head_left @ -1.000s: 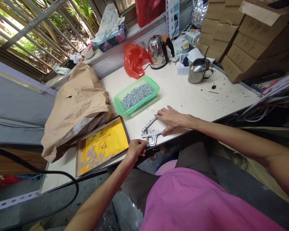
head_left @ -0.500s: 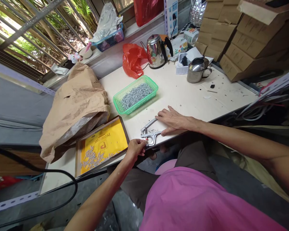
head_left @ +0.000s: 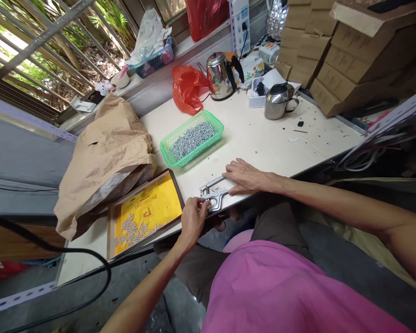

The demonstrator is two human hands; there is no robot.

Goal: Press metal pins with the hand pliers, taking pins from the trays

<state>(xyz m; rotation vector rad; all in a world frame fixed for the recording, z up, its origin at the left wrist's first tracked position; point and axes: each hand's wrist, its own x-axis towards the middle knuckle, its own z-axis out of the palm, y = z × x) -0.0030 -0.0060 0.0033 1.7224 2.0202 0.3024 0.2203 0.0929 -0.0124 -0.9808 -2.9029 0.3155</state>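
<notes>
Snugly, metal pliers [head_left: 213,195] under the right hand [head_left: 248,177], left hand [head_left: 193,220] touching (spring end)

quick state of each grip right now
left grip: closed, pinching the metal pliers
right grip: open, flat on the table beside them

Bright daylight from the window [head_left: 45,55] — blown out, soft shadows, edges bowed

Shiny metal hand pliers [head_left: 213,195], smooth green plastic basket [head_left: 166,155], matt crumpled brown paper sack [head_left: 104,162], glossy polished steel kettle [head_left: 218,76], thin red plastic bag [head_left: 186,90], matt cardboard boxes [head_left: 353,69]
</notes>
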